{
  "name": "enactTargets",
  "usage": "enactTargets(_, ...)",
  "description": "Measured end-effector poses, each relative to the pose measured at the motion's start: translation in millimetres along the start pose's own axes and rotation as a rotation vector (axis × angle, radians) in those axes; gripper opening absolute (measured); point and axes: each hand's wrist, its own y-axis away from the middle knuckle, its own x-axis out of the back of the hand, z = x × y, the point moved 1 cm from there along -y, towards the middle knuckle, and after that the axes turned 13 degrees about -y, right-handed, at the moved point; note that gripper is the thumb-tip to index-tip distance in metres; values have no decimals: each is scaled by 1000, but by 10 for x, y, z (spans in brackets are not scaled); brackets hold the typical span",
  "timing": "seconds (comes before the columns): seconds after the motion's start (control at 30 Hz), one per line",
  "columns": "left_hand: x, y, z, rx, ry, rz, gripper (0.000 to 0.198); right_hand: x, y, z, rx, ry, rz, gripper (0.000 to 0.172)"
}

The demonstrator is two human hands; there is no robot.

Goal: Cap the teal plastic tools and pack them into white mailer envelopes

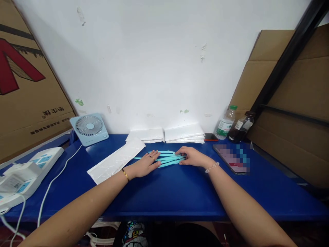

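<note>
Several thin turquoise strips (168, 159) lie in a loose bundle on the blue table, fanned out toward the left. My left hand (147, 164) rests flat across their left part, fingers stretched out and pointing away from me. At the right end of the bundle, my right hand (191, 157) has its thumb and fingers curled around the gathered strips. What the strips are made for does not show. A flat white plastic packet (117, 161) lies at a slant just left of my left hand.
Stacks of white packets (183, 133) stand by the wall. Left are a light blue fan (89, 128) and a power strip (48, 158) with cables. Right are a phone (231, 159), a clear bottle (226, 125), a dark bottle (240, 128) and cardboard (290, 103).
</note>
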Motion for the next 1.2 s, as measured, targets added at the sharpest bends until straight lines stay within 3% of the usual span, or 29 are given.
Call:
enactTargets(0.13,35,-199,314,0,62,-58,72,58,38,-25,-27,-68,-7,47)
enactTargets(0.2,68,-277,367,15,72,-35,74,132,53,19,-53,-87,44,38)
enactTargets(0.37,149,-355,107,101,-29,126,67,236,24,237,-125,42,289,24)
enactTargets(0.5,80,-316,-108,270,-10,147,76,139,-50,328,-106,86,278,23)
enactTargets(0.6,-5,-317,-41,305,148,186,79,98,-77,334,-110,78,278,22)
enactTargets(0.73,-11,-378,148,219,319,266,69,126,-65,340,-137,11,312,24)
enactTargets(0.87,72,-318,111,177,158,265,76,210,-4,298,-126,-8,320,21)
enactTargets(0.93,96,-235,12,149,2,178,89,257,43,221,-101,-36,259,19)
enactTargets(1.07,85,-122,-194,160,-128,-52,95,263,119,22,-48,-155,-47,28)
enactTargets(1.2,13,-189,-220,190,-150,-6,98,160,108,-59,-55,-144,-135,22)
